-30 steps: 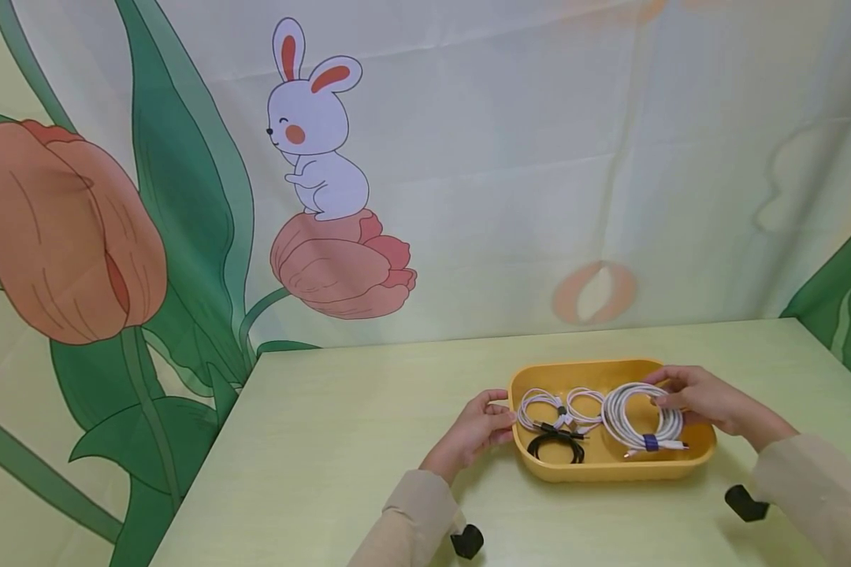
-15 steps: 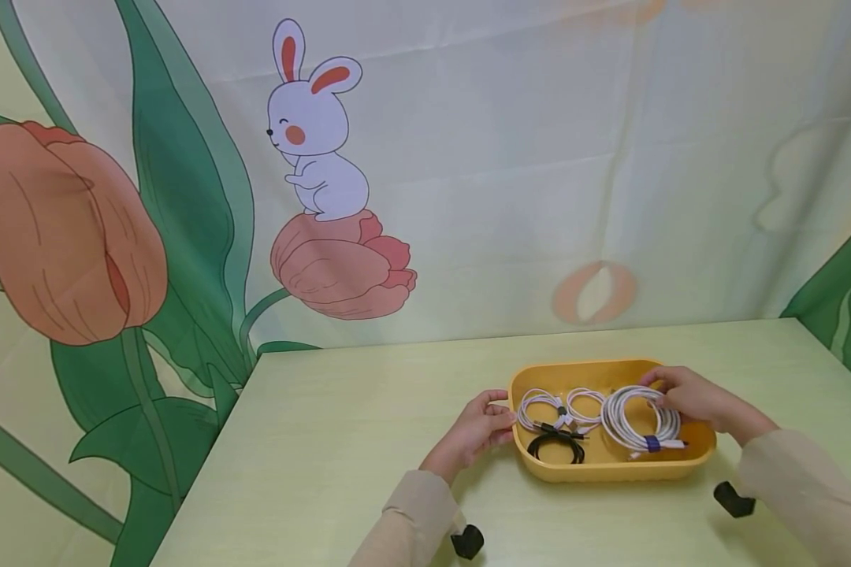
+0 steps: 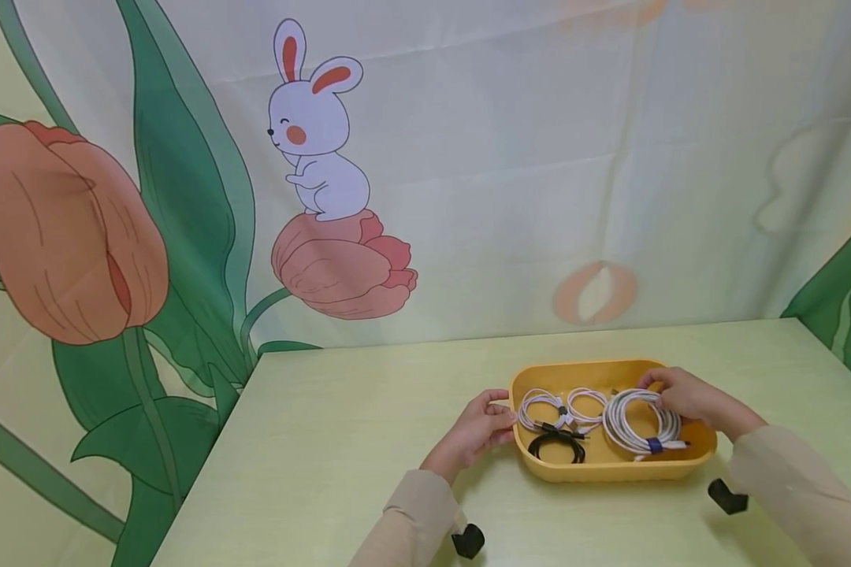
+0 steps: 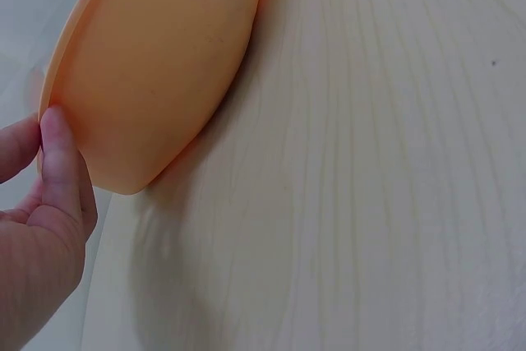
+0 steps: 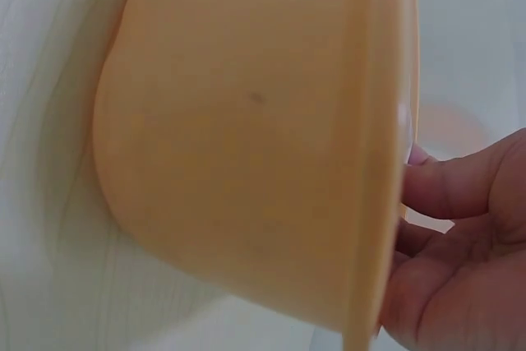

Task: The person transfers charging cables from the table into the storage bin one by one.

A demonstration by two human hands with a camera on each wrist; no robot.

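A yellow plastic tray (image 3: 610, 472) stands on the table. My left hand (image 3: 479, 430) holds its left end, the rim pinched between thumb and fingers in the left wrist view. Over the tray's right end, my right hand (image 3: 695, 398) grips the right side of a thick coiled white cable (image 3: 614, 423) bound with a blue strap (image 3: 655, 446). The coil lies low in the tray. In the right wrist view the tray wall (image 5: 238, 137) hides the fingertips and the cable. Left of it are two small white cable coils (image 3: 539, 391) and a coiled black cable (image 3: 560, 431).
The pale wooden table (image 3: 340, 441) extends left of the tray. Behind it hangs a backdrop (image 3: 482, 197) printed with a rabbit and tulips. A black block (image 3: 468, 541) sits at the left cuff, and another black block (image 3: 727, 497) at the right cuff.
My right hand has moved slightly left and lowered the white cable coil deeper into the tray's right part. The left hand and the tray have stayed in place.
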